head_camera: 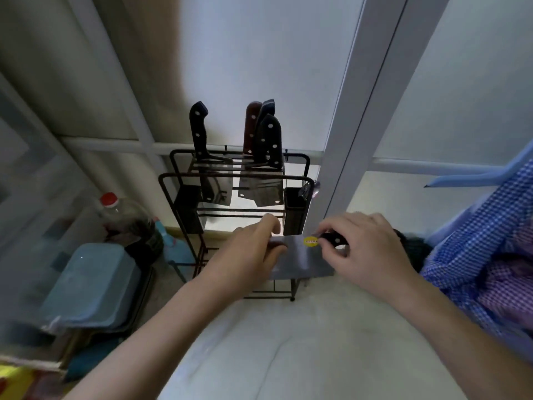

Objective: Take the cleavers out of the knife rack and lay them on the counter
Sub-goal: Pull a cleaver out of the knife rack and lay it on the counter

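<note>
Now both hands are gripping one cleaver (302,256) just in front of the knife rack (235,197), above the pale desk (302,350). The right hand (366,249) is clenching its black handle at 3 o'clock — the left hand (253,252) is pinching the blade's far end at 9 o'clock. More cleavers are standing upright in the rack at 12 o'clock — a black-handled one (199,131) left, a cluster (264,134) right.

Black knife rack (184,180), blue-checked cloth (487,255)
</note>
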